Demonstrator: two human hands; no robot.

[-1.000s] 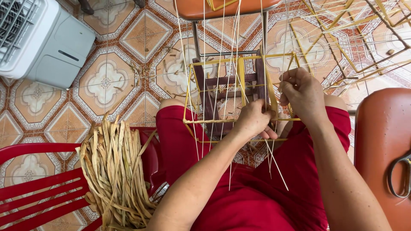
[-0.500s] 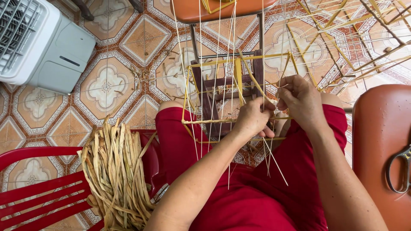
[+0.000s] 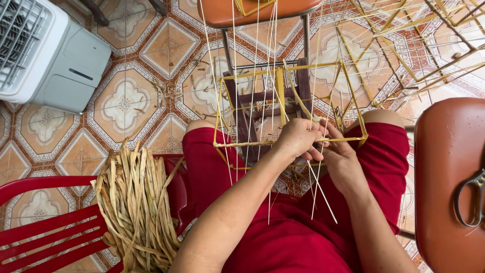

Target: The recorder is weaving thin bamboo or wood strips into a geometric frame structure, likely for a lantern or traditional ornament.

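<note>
A yellow bamboo-strip frame (image 3: 232,76) shaped like an open box rests over my knees, with thin pale strips (image 3: 255,60) running up through it. My left hand (image 3: 298,137) pinches strips at the frame's near edge. My right hand (image 3: 341,161) sits just beside it, fingers closed on the same strips, and loose ends (image 3: 323,202) hang down over my red shorts (image 3: 283,237). A small dark wooden stool (image 3: 257,106) stands inside the frame, between my legs.
A bundle of flat tan strips (image 3: 134,202) lies on a red plastic chair (image 3: 45,227) at my left. Scissors (image 3: 467,199) rest on a brown seat (image 3: 444,167) at right. A white fan unit (image 3: 45,50) stands upper left; more bamboo frames (image 3: 404,40) upper right.
Both hands have slid down to the frame's near edge. My right hand dropped from the upper right part of the frame to beside my left hand.
</note>
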